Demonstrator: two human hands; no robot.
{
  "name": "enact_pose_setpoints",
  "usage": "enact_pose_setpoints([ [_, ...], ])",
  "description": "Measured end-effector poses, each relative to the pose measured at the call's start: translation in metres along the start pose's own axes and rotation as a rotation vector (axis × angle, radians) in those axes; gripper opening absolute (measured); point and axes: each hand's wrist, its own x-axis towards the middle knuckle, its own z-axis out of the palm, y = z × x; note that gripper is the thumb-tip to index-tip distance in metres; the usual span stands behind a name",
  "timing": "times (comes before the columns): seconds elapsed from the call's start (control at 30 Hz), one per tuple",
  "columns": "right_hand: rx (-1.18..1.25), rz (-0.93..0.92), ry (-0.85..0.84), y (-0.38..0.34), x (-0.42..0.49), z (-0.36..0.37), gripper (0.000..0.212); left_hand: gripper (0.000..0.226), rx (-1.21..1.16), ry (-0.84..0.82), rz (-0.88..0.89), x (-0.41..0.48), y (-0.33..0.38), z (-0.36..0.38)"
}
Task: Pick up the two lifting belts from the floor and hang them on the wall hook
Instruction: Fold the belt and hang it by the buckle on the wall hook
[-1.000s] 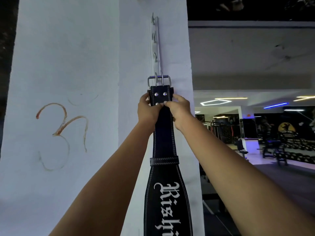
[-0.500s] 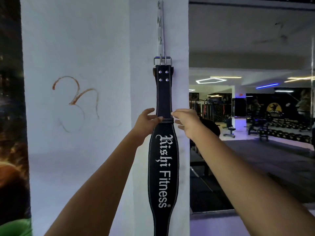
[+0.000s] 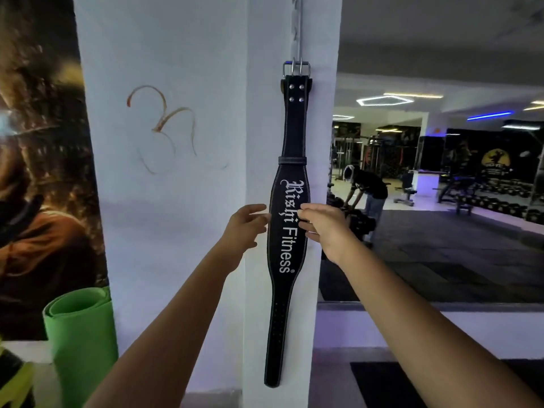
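Note:
A black lifting belt (image 3: 287, 254) with white lettering hangs straight down the white pillar (image 3: 176, 201), its metal buckle (image 3: 296, 68) caught on the wall hook rail (image 3: 298, 28) above. My left hand (image 3: 244, 228) is just left of the belt's wide part, fingers spread, holding nothing. My right hand (image 3: 322, 223) is just right of it, fingers apart, fingertips at the belt's edge. A second belt does not show.
A rolled green mat (image 3: 79, 334) leans at the pillar's lower left, below a dark poster (image 3: 38, 172). To the right a mirror (image 3: 441, 201) shows the gym floor, benches, dumbbell racks and a person bending over.
Both hands have let go of the belt's top and slid down beside its wide part. The belt now hangs by its buckle from the hook. The view has tilted downward.

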Motion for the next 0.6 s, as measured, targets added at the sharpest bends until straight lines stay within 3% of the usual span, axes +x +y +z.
enact_pose_setpoints([
  [0.2,0.003,0.074,-0.154,0.042,-0.06,0.01,0.021,0.033,-0.041,0.109,-0.081,-0.082,-0.036,-0.009],
  [0.4,-0.058,0.224,-0.403,0.1,-0.134,0.049,0.011,0.023,-0.105,0.313,-0.28,-0.183,-0.095,-0.039],
  [0.6,-0.094,0.394,-0.582,0.165,-0.208,0.118,0.02,0.014,-0.13,0.518,-0.464,-0.276,-0.157,-0.096],
])
